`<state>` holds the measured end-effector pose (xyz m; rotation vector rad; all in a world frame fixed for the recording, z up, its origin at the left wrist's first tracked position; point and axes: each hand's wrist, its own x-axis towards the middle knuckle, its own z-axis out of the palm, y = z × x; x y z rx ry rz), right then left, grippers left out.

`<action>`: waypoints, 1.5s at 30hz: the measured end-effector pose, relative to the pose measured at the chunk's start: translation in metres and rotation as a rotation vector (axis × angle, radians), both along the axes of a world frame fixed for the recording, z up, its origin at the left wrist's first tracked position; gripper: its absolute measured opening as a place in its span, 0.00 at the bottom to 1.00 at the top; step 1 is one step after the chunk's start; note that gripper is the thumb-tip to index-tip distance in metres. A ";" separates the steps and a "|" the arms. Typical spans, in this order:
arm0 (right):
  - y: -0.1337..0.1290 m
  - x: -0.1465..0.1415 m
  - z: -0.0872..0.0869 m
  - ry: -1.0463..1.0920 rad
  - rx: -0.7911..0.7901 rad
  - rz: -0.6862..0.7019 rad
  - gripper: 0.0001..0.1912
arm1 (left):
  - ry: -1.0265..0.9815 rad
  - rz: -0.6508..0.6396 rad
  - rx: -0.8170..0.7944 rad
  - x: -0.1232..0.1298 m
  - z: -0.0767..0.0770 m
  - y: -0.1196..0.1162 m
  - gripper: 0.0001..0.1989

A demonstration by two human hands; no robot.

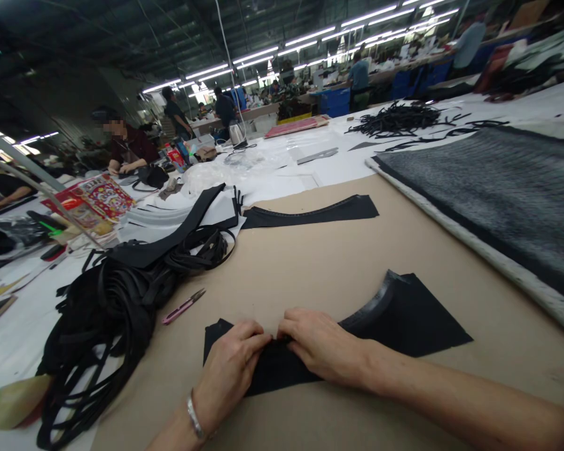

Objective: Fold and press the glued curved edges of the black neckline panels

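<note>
- Left hand (230, 363) is drawn in close, fingers bent, thumb and fingertips pinched on the upper curved edge of a black panel (418, 316).
- Right hand (317, 344) is set just beside it, fingers curled down; the same edge appears to be gripped between thumb and fingers, with only a narrow gap left between the two hands.
- Black panel is laid on the tan part of the tabletop (319, 269), directly before the person; its right end is left uncovered, its left end is partly overlapped by the left hand.
- Along the curve, right of the right hand, a shinier strip (369, 307) is seen, slightly raised.
- Handling, as judged: light, thin, pliable; easily creased or shifted, not fragile. Strip is judged a little stiffer than the body. Hold is best taken at the curved edge in a fine pinch, with the flat part steadied against the tabletop.
- A similar black piece (319, 214) is laid farther off; pink-handled snips (183, 307) are placed near a heap of black straps (122, 300).
- Hidden: the panel's middle edge, covered by fingers; exact fingertip contact cannot be made out. Right forearm is cut off by the frame. Strip's material and fastening are unclear.
</note>
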<state>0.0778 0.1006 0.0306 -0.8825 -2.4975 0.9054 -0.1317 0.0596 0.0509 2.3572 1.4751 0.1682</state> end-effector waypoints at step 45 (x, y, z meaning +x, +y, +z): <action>0.001 0.070 -0.007 0.090 0.087 0.103 0.12 | 0.141 -0.047 0.070 0.025 -0.005 -0.021 0.26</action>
